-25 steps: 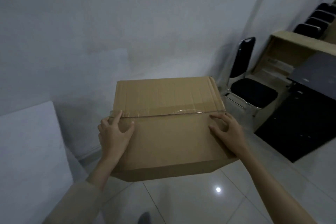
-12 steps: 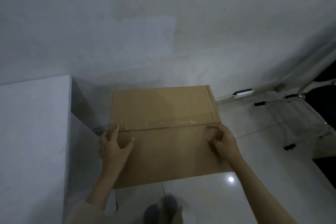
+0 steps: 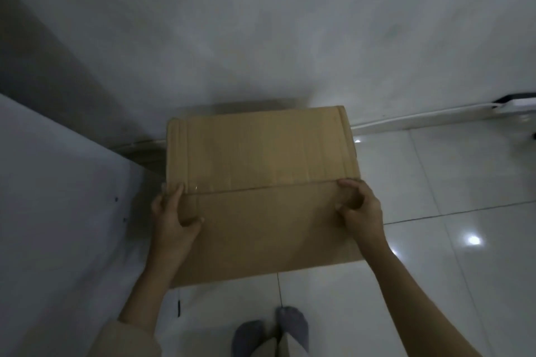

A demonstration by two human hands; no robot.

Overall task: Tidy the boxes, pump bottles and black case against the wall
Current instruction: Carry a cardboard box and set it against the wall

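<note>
White wall (image 3: 261, 38) behind cardboard box (image 3: 261, 159), both hands (image 3: 174, 211) (image 3: 359, 209) gripping its side edges, bare tiles (image 3: 449, 182) rightward

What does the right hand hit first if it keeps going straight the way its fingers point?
The right hand points away from the person, over the cardboard box top. Beyond the box's far edge it would probably meet the wall; depth is unclear.

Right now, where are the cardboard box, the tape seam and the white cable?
cardboard box (image 3: 261, 151): head view, top flap.
tape seam (image 3: 261, 188): head view, middle of the seam.
white cable (image 3: 420, 119): head view, stretch along the wall's foot.
</note>
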